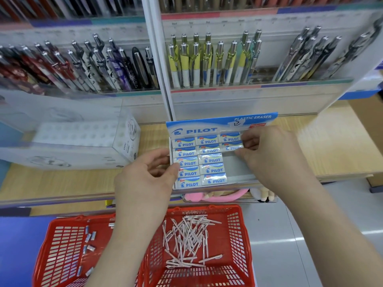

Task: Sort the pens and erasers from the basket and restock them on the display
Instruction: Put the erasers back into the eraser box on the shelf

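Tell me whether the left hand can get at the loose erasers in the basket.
Probably yes: the loose erasers lie uncovered in the open basket below the left hand, though it must release the eraser box first.

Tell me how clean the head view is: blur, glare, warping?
Head view: wide-angle warping bows the pen racks; Pilot eraser box labels sharp; eraser in the right hand smeared; clear case at left hazy; glare streaks the floor.

The person has two bare forearms [124, 235], uncovered along all the length that shows, wrist to near the elbow. The left grip [145, 179] and the right grip [269, 154] are bare hands with plain fingers [248, 139]. The fingernails are too blurred to make out in any detail.
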The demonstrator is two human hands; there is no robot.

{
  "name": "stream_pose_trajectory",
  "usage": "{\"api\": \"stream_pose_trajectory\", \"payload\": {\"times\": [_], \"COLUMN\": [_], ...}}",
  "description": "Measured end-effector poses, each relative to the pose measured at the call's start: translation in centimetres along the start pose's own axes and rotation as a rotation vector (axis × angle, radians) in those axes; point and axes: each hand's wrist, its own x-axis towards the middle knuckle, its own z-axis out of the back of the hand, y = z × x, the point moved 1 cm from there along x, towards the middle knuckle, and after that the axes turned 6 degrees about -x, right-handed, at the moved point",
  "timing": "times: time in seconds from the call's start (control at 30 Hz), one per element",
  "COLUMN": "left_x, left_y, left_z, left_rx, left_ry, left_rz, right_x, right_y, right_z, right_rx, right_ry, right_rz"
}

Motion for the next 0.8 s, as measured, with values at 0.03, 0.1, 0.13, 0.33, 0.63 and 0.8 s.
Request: {"api": "stream_pose_trajectory", "payload": {"times": [0.03, 0.1, 0.13, 0.33, 0.63, 0.8], "left_x": [0.0, 0.0, -0.1, -2.3, -8.2, -11.3], "left_y": [0.0, 0.2, 0.2, 0.5, 6.3, 14.0], "left_z": [0.0, 0.0, 0.1, 2.3, 11.2, 18.9], "left_rx": [-0.009, -0.036, -0.06, -0.122, 0.027, 0.203], "left_ry": [-0.002, 0.014, 0.028, -0.01, -0.035, -0.01], "left_rz": [0.003, 0.016, 0.025, 0.018, 0.152, 0.286], "right_x": [0.0, -0.1, -0.1, -2.5, -9.1, -13.0], "right_y": [0.1, 0.2, 0.3, 1.7, 8.6, 12.5], "right_z": [0.1, 0.1, 0.2, 1.7, -1.1, -8.4], "right_rx": [-0.004, -0.051, -0.088, -0.04, 0.314, 0.177], "right_ry": [0.006, 0.026, 0.037, -0.147, 0.014, 0.198], "right_rz": [-0.009, -0.019, -0.022, 0.085, 0.429, 0.534]}}
